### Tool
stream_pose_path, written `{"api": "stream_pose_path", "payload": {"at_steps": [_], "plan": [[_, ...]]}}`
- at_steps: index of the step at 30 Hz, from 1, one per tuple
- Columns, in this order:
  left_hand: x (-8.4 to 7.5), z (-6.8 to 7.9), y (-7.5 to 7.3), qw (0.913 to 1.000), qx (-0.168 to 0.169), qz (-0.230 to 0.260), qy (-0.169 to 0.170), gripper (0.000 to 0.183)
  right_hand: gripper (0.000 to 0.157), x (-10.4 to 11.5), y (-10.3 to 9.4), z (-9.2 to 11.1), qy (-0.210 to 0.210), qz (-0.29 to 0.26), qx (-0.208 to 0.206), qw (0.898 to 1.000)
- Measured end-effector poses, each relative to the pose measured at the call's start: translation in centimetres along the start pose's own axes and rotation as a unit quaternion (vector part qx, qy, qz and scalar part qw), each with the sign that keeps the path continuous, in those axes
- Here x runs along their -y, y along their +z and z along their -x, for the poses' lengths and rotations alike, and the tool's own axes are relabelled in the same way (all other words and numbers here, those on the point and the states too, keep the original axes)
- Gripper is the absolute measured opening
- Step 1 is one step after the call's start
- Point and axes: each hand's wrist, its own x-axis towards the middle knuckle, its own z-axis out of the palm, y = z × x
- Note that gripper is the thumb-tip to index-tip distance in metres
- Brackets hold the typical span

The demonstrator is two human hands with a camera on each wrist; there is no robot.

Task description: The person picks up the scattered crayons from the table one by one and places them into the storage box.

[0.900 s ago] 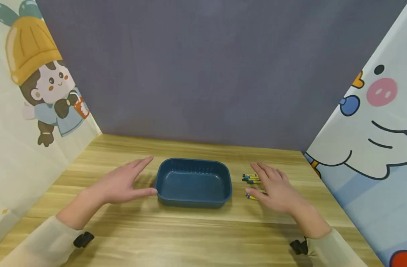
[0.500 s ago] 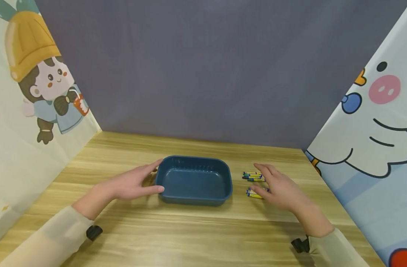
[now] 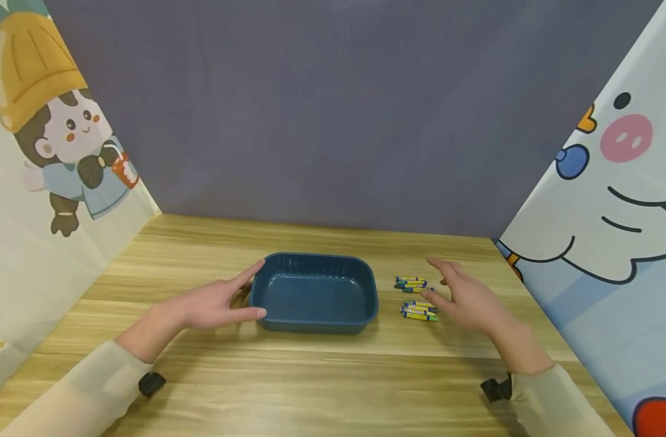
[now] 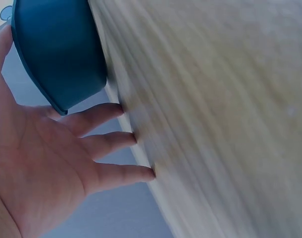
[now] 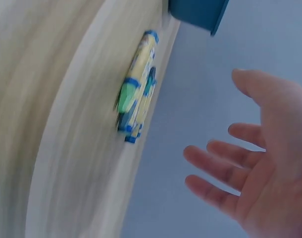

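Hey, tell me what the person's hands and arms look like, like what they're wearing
The left hand and right hand are bare, with no gloves or rings showing. The left sleeve and right sleeve are long, plain and pale beige. A small black fitting sits by the left cuff, another by the right.

Open desk (image 3: 311,388) in front, obstacles across the middle
From here, the near side lies bare, and a narrow lane separates the blue tray (image 3: 313,328) from 2 crayon clusters (image 3: 419,311). The left hand (image 3: 215,305) blocks the tray's left end, the right hand (image 3: 469,300) stands just beside the clusters, and a grey backdrop (image 3: 322,115) walls off the far edge.
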Motion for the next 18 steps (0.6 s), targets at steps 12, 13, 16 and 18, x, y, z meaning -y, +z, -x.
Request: {"api": "stream_pose_path", "payload": {"at_steps": [12, 13, 16, 18], "plan": [[0.0, -0.1, 0.2, 0.9999, -0.006, 0.008, -0.003, 0.101, 0.045, -5.8, 0.9, -3.0, 0.032, -0.123, 0.019, 0.992], [0.0, -0.1, 0.3, 0.9999, -0.006, 0.008, -0.002, 0.101, 0.042, -6.0, 1.0, -3.3, 0.034, -0.127, 0.024, 0.991], [0.0, -0.1, 0.3, 0.9999, -0.007, 0.008, -0.002, 0.101, 0.037, -6.6, 1.5, -4.4, 0.032, -0.136, 0.045, 0.989], [0.0, 0.0, 0.3, 0.9999, -0.007, 0.008, -0.002, 0.101, 0.037, -6.9, 1.8, -5.2, 0.033, -0.15, 0.064, 0.986]]}}
